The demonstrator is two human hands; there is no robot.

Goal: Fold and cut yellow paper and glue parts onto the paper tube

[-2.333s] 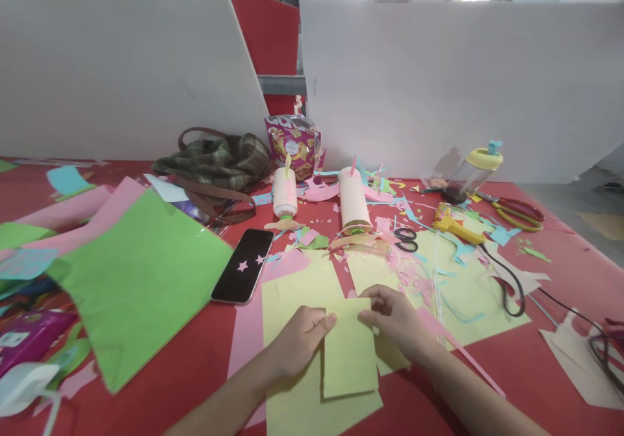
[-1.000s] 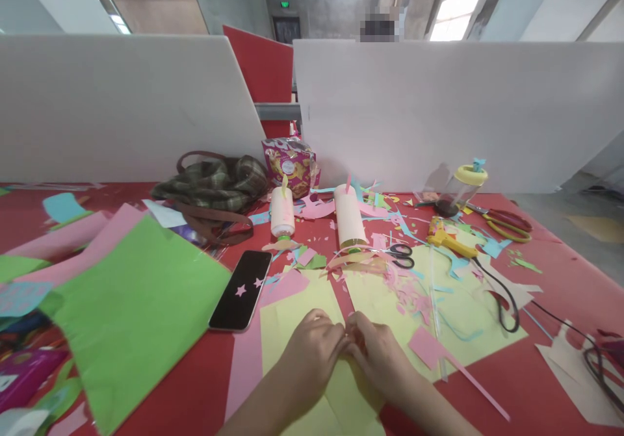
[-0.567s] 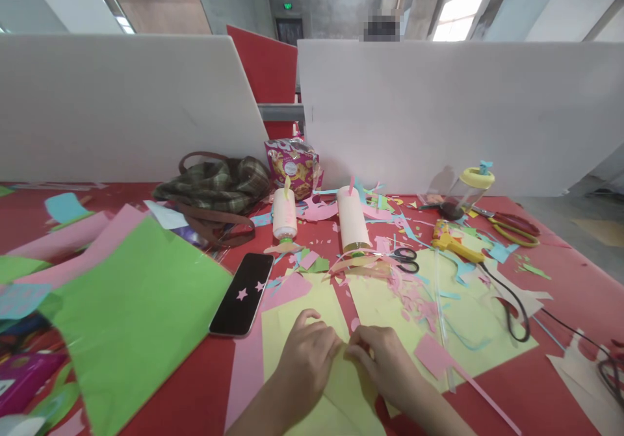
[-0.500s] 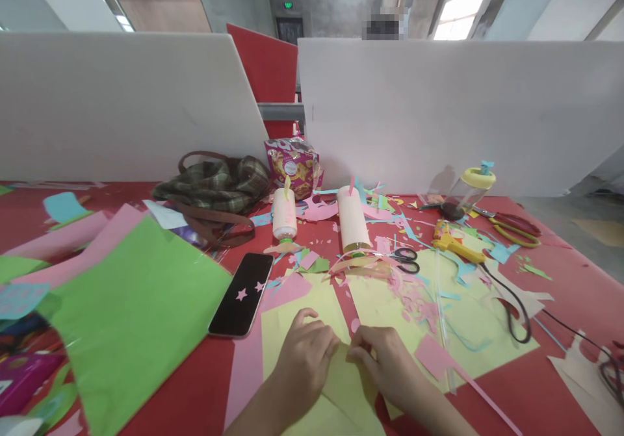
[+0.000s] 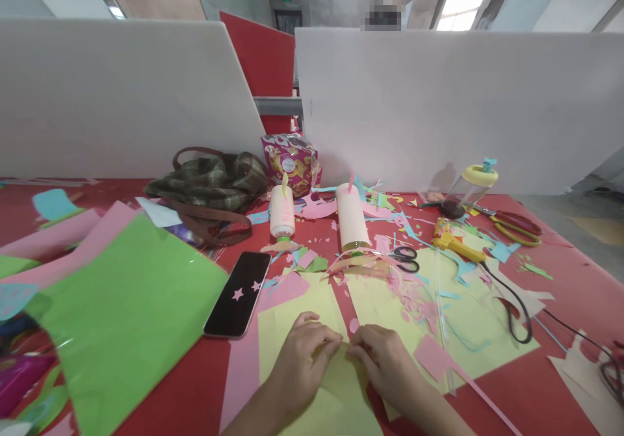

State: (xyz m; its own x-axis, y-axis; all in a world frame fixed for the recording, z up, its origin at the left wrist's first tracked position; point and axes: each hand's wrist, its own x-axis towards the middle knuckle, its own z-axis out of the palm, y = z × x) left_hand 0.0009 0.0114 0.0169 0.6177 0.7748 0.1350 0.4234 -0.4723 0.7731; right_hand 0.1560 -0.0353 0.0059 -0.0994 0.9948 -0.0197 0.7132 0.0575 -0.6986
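Observation:
Both hands meet near the front middle of the table over a yellow paper sheet (image 5: pixel 344 384). My left hand (image 5: pixel 307 358) pinches its upper edge between thumb and fingers. Just to the right, my right hand (image 5: pixel 383 357) grips the same edge with its thumb and fingertips, a small gap away. The sheet's upper edge looks bent or folded at the fingers. Under it lie more yellow papers (image 5: pixel 297 303) and a pink strip (image 5: pixel 240 377). A black phone (image 5: pixel 237 295) with two pink paper stars on its screen lies left of my left hand.
Two white paper-wrapped cylinders (image 5: pixel 351 218) lie ahead, among paper scraps. Black-handled scissors (image 5: pixel 406 259), a yellow glue gun (image 5: pixel 458 247) with its cord, and a clear jar (image 5: pixel 470 192) are on the right. Green paper (image 5: pixel 131 312) and a plaid bag (image 5: pixel 209 179) are on the left.
My left hand's fingertips have moved slightly right and up, closer to my right hand along the paper's edge. My right hand has barely moved. The view has shifted a little.

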